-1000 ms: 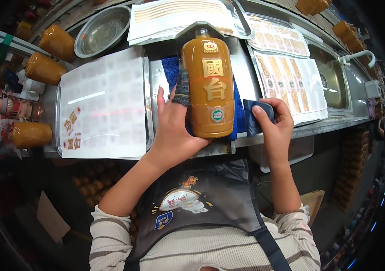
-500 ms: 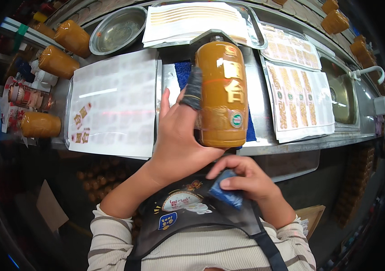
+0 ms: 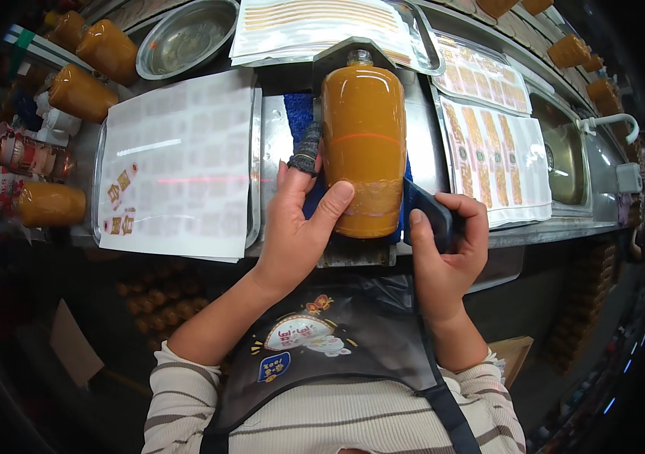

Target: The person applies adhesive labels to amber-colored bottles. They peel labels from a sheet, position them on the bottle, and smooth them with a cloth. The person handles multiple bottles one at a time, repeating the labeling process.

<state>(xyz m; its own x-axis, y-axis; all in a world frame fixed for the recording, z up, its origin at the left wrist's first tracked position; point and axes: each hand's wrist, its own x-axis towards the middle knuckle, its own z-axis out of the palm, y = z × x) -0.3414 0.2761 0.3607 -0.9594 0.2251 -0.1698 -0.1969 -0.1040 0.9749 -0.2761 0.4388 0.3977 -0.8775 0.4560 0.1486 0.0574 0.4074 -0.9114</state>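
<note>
A glossy amber-brown bottle (image 3: 362, 129) lies with its neck away from me in a dark metal holder (image 3: 334, 62). Its upper side is plain, with a clear patterned band (image 3: 372, 198) around the lower part and a thin red light line across the middle. My left hand (image 3: 306, 208) grips the bottle's left side, thumb on the band; one finger wears a dark wrap (image 3: 306, 150). In my right hand (image 3: 455, 242) is a dark blue flat scraper-like piece (image 3: 430, 216), held between thumb and fingers at the bottle's lower right side. Blue cloth (image 3: 298, 121) shows under the bottle.
On the left, a tray bears a white sheet (image 3: 179, 151) with a few gold decals. A metal bowl (image 3: 188, 38) and striped sheets (image 3: 315, 30) are at the back. Decal sheets (image 3: 496, 163) lie right, before a sink (image 3: 564, 163). More amber bottles (image 3: 52, 204) stand left.
The bottle has turned, so its gold characters and green round mark no longer face up. My right hand has risen from the apron to the bottle's right side with the blue piece.
</note>
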